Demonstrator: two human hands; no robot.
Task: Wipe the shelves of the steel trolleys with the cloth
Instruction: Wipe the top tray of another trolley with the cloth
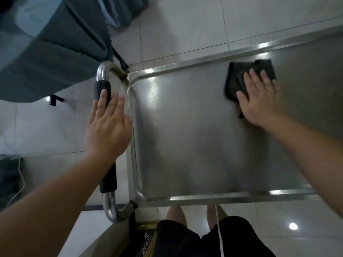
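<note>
The steel trolley's top shelf (185, 138) fills the middle and right of the head view, a shiny tray with a raised rim. A dark folded cloth (235, 78) lies on it toward the far right. My right hand (259, 101) presses flat on the cloth with straight fingers. My left hand (107, 127) rests flat, fingers straight, on the black-padded handle (107, 182) at the trolley's left end.
A grey-green fabric-covered piece of furniture (46, 52) stands at the upper left on the pale tiled floor (185, 25). A white cord (220, 234) hangs down by my dark shorts at the bottom. A dark object sits at the left edge.
</note>
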